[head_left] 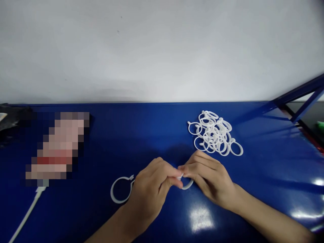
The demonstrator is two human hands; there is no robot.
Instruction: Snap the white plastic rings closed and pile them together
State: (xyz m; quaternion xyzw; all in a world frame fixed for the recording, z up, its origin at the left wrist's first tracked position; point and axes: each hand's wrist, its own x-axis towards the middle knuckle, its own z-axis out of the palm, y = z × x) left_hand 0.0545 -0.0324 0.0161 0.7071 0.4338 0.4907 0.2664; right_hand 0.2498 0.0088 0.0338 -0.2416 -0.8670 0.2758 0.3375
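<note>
Between my two hands is a white plastic ring [187,185], with part of its loop showing below my fingers. My left hand [157,184] pinches it at a small tab between thumb and forefinger. From the other side my right hand [209,175] closes its fingers on the same ring, and they hide much of it. Beside my left wrist an open white ring [118,199] lies on the blue table, with a gap at its upper right; my left hand covers part of it. Beyond my right hand rests a heap of white rings [214,133] with small knobs.
A pixelated flat device [59,145] lies at the left on the blue table [141,128], a white cable [27,211] running from its lower end. A dark bag-like thing [12,118] sits at the far left. Blue metal bars [301,92] rise at the right edge. A pale wall stands behind.
</note>
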